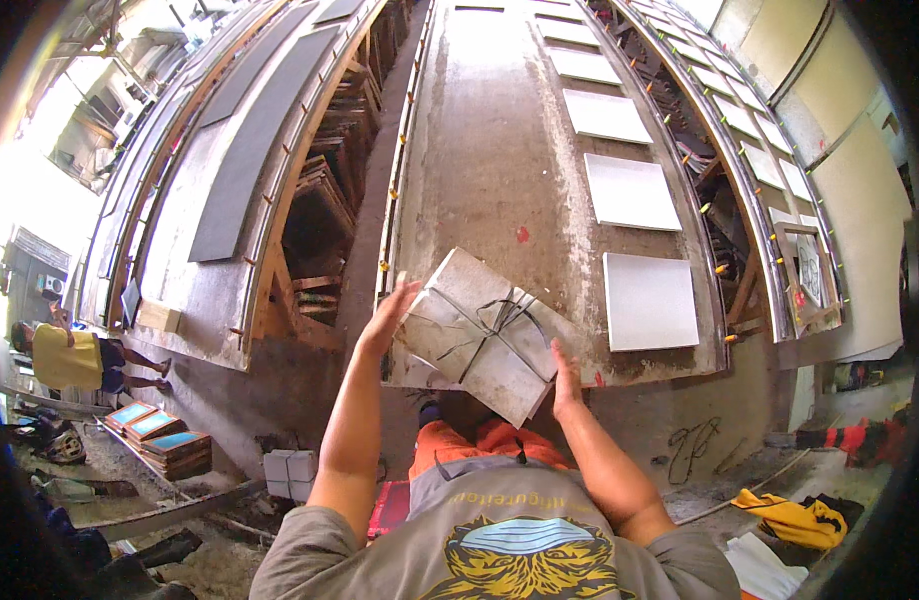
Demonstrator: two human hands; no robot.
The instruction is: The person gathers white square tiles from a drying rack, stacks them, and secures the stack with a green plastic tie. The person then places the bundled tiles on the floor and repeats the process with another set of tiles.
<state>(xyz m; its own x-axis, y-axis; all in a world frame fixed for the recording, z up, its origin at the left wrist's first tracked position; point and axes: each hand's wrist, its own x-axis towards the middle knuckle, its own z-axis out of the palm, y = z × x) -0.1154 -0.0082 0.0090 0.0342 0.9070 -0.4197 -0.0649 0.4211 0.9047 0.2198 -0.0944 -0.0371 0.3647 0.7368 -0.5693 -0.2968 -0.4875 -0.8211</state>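
Note:
I hold a flat square bundle [480,335] wrapped in pale grey paper and tied crosswise with dark string. It is tilted and hangs over the near end of a long concrete table [490,170]. My left hand [392,318] presses against the bundle's left edge with the fingers spread. My right hand [566,378] supports its lower right edge from beneath. Several white square sheets [650,300] lie in a row along the table's right side, the nearest one just right of the bundle.
A second long table [210,270] with dark grey panels runs on the left, with wooden racks [320,230] in the gap between. A person in a yellow shirt [65,358] crouches at far left near stacked framed screens [165,445]. Yellow cloth [795,518] lies on the floor at right.

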